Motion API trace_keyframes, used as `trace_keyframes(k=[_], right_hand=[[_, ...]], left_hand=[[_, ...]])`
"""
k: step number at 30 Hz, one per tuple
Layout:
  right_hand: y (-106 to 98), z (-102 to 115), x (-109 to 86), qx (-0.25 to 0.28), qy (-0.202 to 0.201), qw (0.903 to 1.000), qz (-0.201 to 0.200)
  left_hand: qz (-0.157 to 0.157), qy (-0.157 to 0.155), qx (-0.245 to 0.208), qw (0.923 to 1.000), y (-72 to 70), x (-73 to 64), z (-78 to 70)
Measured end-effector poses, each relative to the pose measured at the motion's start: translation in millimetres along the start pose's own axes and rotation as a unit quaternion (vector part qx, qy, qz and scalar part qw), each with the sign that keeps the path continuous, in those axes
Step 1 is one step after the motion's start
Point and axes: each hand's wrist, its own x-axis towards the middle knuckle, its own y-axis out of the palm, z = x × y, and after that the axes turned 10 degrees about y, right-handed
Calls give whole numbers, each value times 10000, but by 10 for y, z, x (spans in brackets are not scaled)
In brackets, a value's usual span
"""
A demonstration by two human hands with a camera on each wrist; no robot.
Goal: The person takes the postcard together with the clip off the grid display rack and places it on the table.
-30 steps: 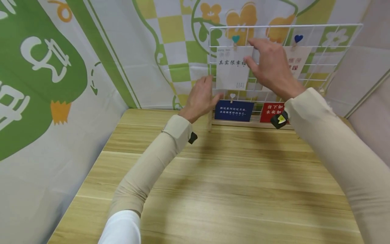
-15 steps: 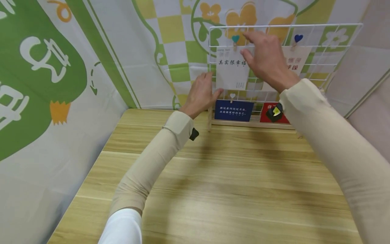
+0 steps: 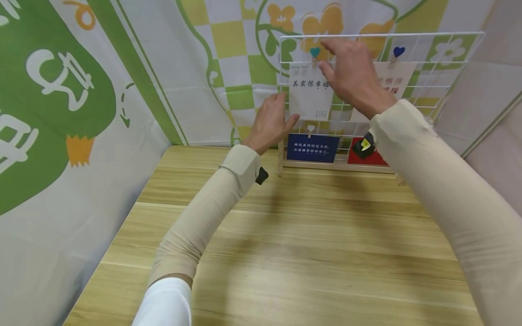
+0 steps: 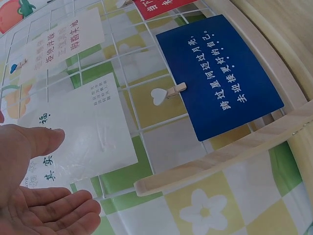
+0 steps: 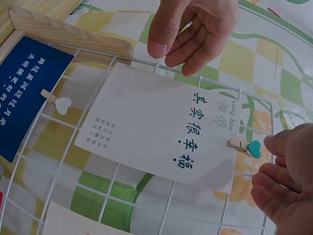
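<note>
A white card (image 3: 311, 97) with dark characters hangs on a white wire grid rack (image 5: 168, 196), held at its top by a wooden clip with a teal heart (image 5: 253, 149). My right hand (image 3: 354, 72) is beside that clip, its thumb and fingers apart and just short of the heart in the right wrist view. By the rack's left edge, my left hand (image 3: 269, 122) is spread near the card's side, with nothing between thumb and fingers. Below hangs a dark blue card (image 4: 220, 76) on a clip with a white heart (image 4: 159, 96).
Another white card (image 4: 61, 46) hangs to the right under a dark blue heart clip (image 3: 398, 52), partly hidden by my right hand. A red card (image 3: 359, 156) is lower down, partly covered by my right wrist. The rack's wooden base (image 3: 318, 165) stands on a wood-grain table (image 3: 285, 253).
My right hand has moved left, closer to the teal heart clip. My left hand has risen slightly along the rack's left edge. The cards and clips have stayed in place.
</note>
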Motion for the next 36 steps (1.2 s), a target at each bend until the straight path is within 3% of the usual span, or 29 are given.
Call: trace_keyframes(k=[22, 30, 36], right_hand=[[41, 96, 175, -152, -156, 9997, 118], [50, 111, 227, -135, 16, 9995, 286], [33, 115, 279, -180, 56, 9992, 342]], left_hand=[[26, -258, 201, 9995, -24, 148, 11], [-16, -485, 164, 9987, -35, 202, 19], [-13, -474, 202, 9987, -30, 221, 34]])
